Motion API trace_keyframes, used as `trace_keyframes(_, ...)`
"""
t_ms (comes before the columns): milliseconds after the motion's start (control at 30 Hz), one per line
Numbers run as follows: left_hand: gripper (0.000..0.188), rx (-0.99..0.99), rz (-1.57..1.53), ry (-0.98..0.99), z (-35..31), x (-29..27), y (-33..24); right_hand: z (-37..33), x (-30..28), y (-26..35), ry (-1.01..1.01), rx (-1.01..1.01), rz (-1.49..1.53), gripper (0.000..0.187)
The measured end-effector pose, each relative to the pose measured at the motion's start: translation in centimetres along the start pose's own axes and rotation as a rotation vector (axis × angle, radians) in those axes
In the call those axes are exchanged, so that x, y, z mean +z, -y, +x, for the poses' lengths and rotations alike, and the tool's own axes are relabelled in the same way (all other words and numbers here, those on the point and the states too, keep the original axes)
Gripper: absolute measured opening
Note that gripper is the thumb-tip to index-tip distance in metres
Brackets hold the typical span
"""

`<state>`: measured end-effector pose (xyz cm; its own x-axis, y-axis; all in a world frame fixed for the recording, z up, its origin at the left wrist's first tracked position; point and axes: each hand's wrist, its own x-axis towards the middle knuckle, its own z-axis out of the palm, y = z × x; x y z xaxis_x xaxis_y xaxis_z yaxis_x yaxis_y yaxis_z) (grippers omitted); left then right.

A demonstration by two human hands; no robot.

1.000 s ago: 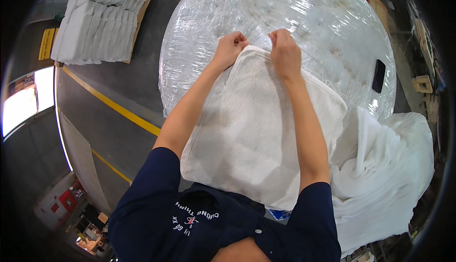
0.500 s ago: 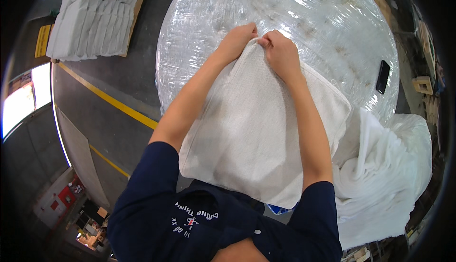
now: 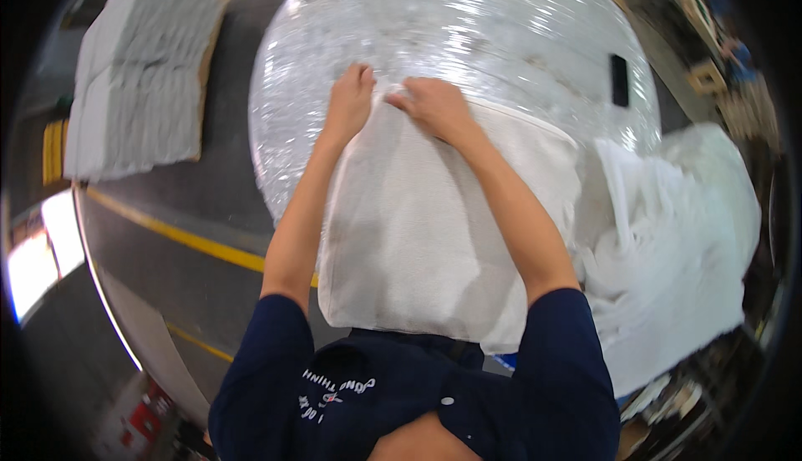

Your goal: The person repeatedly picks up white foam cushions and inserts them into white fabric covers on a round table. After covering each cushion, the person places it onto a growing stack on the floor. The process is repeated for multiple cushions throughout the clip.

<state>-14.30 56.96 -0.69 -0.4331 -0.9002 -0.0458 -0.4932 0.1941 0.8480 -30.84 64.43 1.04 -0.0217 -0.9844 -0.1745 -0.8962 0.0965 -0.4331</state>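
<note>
An off-white woven fabric cover (image 3: pixel 418 227), squarish with seamed edges, spreads from my lap onto a round surface wrapped in clear film (image 3: pixel 501 22). At the cover's far left corner, my left hand (image 3: pixel 351 101) is closed on the edge, fingertips curled and partly hidden. Just to its right, my right hand (image 3: pixel 436 108) pinches the far edge between thumb and bent fingers. A small gap separates the two hands. Slight blur hides the exact fingertip contact.
A black phone (image 3: pixel 619 81) lies on the wrapped surface at the right. Soft white material (image 3: pixel 668 252) is heaped beside my right arm. Folded white pieces (image 3: pixel 150 85) form a tall stack at the far left, beyond a yellow floor line (image 3: pixel 209 246).
My hands have moved left and a little farther apart along the cover's edge. The cover's far corner has shifted left with them, and the whole view has turned slightly.
</note>
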Motion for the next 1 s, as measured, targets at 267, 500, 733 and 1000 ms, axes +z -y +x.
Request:
trace_keyframes(267, 0.041, -0.006, 0.218, 0.154, -3.6, 1.4, -3.4, -4.8, -2.7, -4.1, -0.368, -0.066, 0.098, 0.036)
trace_keyframes(500, 0.032, 0.257, 0.365, 0.082, -3.2, 3.6, -2.5, -22.7, -1.6, -9.2, -0.366, 0.819, -0.169, 0.052)
trace_keyframes(733, 0.036, -0.047, 0.101, 0.136, -2.0, -0.7, 0.5, -28.0, -2.0, -20.8, -0.559, 0.906, 0.939, 0.063)
trace_keyframes(1000, 0.036, -0.343, -0.084, 0.268, -7.2, -3.6, 3.7, -28.5, -1.2, -22.0, -0.181, 0.92, 1.049, 0.041)
